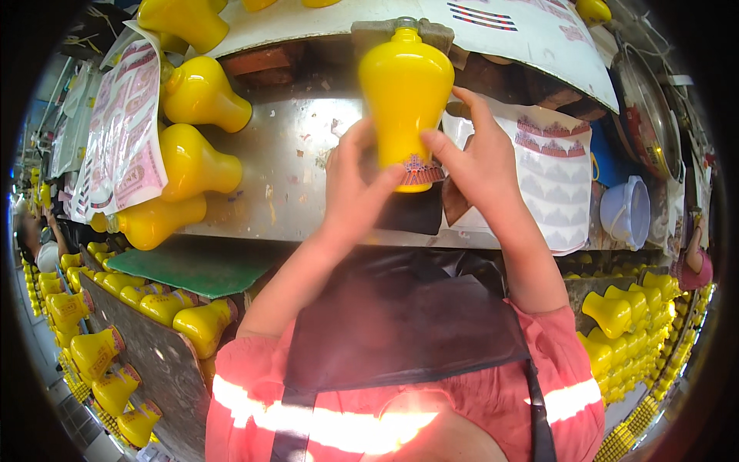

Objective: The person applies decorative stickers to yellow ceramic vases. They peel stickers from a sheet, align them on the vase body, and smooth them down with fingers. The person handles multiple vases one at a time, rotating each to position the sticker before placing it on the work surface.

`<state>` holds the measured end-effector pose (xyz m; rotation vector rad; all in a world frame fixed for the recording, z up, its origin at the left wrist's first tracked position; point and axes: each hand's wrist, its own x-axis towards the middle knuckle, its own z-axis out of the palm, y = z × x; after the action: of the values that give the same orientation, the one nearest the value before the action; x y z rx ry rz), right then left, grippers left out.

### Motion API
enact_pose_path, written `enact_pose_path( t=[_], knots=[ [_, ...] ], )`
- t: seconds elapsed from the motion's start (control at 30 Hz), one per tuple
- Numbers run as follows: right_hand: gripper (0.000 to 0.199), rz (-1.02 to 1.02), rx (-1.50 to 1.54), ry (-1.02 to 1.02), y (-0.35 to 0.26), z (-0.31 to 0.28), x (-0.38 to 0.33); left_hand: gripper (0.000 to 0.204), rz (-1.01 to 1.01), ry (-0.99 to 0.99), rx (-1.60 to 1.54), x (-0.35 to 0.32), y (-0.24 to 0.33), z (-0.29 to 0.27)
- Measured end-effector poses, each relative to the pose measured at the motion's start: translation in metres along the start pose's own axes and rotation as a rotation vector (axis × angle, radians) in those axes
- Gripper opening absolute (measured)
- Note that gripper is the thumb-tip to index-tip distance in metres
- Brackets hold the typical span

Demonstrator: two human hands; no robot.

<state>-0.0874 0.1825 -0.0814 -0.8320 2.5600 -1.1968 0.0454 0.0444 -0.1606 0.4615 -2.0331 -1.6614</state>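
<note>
A glossy yellow vase-shaped bottle lies in front of me, its glass neck pointing away over a worn grey block. Around its narrow lower end runs a red-and-blue patterned decal. My left hand is closed on the bottle's left side, its thumb at the decal's left edge and its other fingers partly hidden behind. On the right side, my right hand curves round the bottle, with thumb and index finger against it. A dark pad lies beneath the bottle's base.
More yellow bottles lie at the left of the metal bench, beside a hanging printed decal sheet. A partly used decal sheet and a pale blue bucket are at right. Racks of yellow bottles flank me; people work at both far sides.
</note>
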Motion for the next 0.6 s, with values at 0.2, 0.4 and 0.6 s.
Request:
enact_pose_path(
  t=[0.2, 0.4, 0.6],
  knots=[
    [0.077, 0.01, 0.164, -0.193, 0.024, 0.001, -0.015, 0.071, -0.075, -0.014, -0.058, -0.002, -0.005, -0.003],
    [0.079, 0.156, 0.412, -0.267, 0.03, 0.005, -0.021, 0.071, -0.164, -0.061, -0.133, -0.002, -0.005, -0.006],
    [0.084, 0.149, 0.29, -0.239, 0.025, 0.007, -0.025, 0.074, -0.098, -0.093, -0.074, -0.005, -0.006, -0.006]
  ],
)
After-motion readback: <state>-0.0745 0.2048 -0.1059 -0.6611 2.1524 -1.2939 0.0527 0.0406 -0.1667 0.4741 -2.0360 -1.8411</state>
